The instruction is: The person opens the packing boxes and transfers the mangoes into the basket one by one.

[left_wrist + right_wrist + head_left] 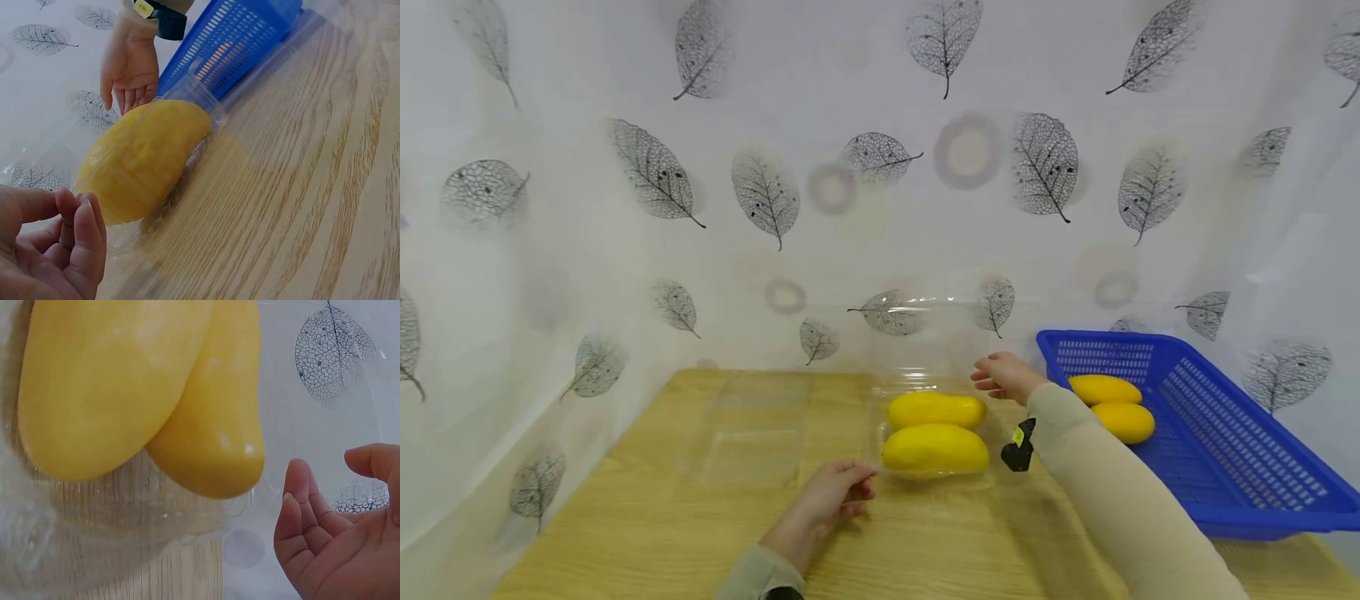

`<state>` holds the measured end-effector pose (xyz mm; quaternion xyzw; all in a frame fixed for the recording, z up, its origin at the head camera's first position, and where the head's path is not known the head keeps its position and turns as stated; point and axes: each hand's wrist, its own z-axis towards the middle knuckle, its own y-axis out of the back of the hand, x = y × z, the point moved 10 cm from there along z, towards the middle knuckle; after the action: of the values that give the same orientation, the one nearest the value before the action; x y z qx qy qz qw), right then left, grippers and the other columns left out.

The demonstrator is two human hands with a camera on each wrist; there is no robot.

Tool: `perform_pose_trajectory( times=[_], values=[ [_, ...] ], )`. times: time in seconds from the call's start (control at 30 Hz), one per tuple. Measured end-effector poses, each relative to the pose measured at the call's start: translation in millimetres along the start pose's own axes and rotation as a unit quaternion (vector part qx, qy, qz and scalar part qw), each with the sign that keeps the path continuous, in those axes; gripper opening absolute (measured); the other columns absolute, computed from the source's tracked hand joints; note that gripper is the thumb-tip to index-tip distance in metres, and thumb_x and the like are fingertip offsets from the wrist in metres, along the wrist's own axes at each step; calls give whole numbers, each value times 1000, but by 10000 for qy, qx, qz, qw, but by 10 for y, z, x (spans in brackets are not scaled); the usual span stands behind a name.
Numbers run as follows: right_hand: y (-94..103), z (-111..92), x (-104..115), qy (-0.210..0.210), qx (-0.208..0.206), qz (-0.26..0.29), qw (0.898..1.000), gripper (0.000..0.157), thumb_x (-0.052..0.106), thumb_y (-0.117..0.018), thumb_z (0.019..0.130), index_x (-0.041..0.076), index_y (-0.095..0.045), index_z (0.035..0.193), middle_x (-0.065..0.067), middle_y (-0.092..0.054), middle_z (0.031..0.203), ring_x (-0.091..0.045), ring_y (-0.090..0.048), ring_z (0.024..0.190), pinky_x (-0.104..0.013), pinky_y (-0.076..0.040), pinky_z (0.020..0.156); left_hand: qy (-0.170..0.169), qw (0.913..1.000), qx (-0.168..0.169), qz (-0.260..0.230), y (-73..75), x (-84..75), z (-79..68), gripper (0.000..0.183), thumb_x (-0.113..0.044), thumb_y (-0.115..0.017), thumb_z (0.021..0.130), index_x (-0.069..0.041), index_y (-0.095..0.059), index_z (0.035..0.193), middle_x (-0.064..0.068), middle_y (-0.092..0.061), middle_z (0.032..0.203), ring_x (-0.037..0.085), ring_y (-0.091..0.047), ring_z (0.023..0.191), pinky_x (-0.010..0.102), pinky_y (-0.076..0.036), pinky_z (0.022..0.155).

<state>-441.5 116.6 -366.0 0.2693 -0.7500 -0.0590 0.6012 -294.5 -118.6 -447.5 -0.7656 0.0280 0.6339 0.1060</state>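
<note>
Two yellow fruits (936,448) lie side by side in the clear box (936,477), long axes running left to right. The left hand (841,496), nearer the near fruit, pinches the box's near-left edge between its fingers; the right hand (1009,377), just off the far fruit's right end, has loosely spread fingers holding nothing. Worktop (662,533) stretches leftward past a second container (752,442); the blue basket (1247,433) bounds the right.

Right wrist view: two oblong yellow fruits (147,381) are cropped at 12 o'clock, the bare right hand (344,540) at 4; the rectangular clear plastic container (31,534) blurs at 8. Left wrist view: the bare left hand (50,250) is cropped at 8, its fingertip contact indeterminable.
</note>
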Motion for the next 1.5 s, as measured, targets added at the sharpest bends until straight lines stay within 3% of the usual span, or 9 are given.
perform_pose_trajectory(
  times=[0.13, 0.23, 0.37, 0.47, 0.6, 0.83, 1.03, 1.33, 1.5],
  values=[
    [-43, -64, 27, 203, 130, -622, 9978, 48, 19, -39, 100, -12, -30, 135, -27, -51, 123, -33, -56, 104, -42, -45, 90, 24, 10000, 36, 17, -7, -6, 4, 27, -14, -46, 98, 9, -57, 106, -2, -56, 74, 8, -56, 70, 19, -48, 58],
    [-159, -157, 155, 801, 237, -1515, 9849, 41, 17, -45, 98, -11, -43, 127, -24, -57, 114, -28, -60, 96, -41, -48, 84, -30, 10000, 67, 11, -8, -26, 15, 27, -15, -46, 97, 9, -57, 106, -1, -56, 75, 8, -56, 70, 20, -48, 59],
    [-498, -346, 342, 1783, 645, -2819, 9405, 35, 23, -56, 93, -2, -56, 118, -12, -61, 108, -25, -59, 96, -40, -48, 84, -74, 10000, 18, -21, 24, -52, 29, 27, -16, -48, 97, 8, -58, 105, -1, -56, 74, 9, -56, 70, 20, -48, 59],
    [-767, -479, 388, 2253, 1035, -3480, 9041, 38, 29, -63, 89, 3, -58, 117, -6, -61, 110, -24, -56, 101, -41, -44, 90, -49, 10000, 1, -6, 47, -52, 31, 27, -15, -48, 97, 9, -58, 105, -1, -56, 74, 9, -57, 70, 20, -48, 58],
    [-957, -543, 372, 2459, 1129, -3967, 8772, 43, 29, -70, 83, 5, -59, 117, -4, -58, 112, -22, -54, 103, -40, -41, 94, -27, 10000, 36, 39, 48, -42, 29, 28, -15, -47, 97, 10, -57, 106, -1, -55, 75, 9, -57, 71, 20, -49, 59],
    [-1065, -536, 289, 2187, 1158, -4418, 8623, 59, 26, -78, 74, 5, -55, 124, -7, -53, 115, -23, -52, 105, -40, -37, 98, 9, 10000, 31, 18, 23, -29, 13, 28, -16, -48, 97, 9, -57, 106, -1, -55, 75, 9, -57, 71, 20, -49, 59],
    [-1098, -539, 256, 2222, 1214, -4544, 8541, 60, 26, -79, 72, 5, -56, 124, -5, -54, 113, -20, -53, 102, -39, -39, 95, 37, 10000, 16, 28, -2, -21, 5, 28, -15, -48, 97, 9, -57, 106, -1, -54, 75, 9, -57, 71, 20, -49, 58],
    [-1077, -625, 418, 2738, 1083, -4688, 8328, 59, 27, -81, 70, 2, -57, 119, -9, -56, 110, -24, -54, 100, -40, -41, 93, 21, 10000, 21, 50, -8, -38, -1, 28, -16, -48, 97, 9, -58, 106, -1, -56, 74, 10, -57, 71, 21, -49, 59],
    [-1046, -660, 463, 2705, 1058, -4668, 8353, 62, 26, -80, 72, -1, -55, 122, -13, -55, 117, -28, -54, 105, -41, -39, 96, 9, 10000, 53, 79, -1, -17, 16, 28, -16, -49, 96, 8, -58, 106, -1, -55, 74, 9, -57, 70, 20, -49, 58]
  ],
)
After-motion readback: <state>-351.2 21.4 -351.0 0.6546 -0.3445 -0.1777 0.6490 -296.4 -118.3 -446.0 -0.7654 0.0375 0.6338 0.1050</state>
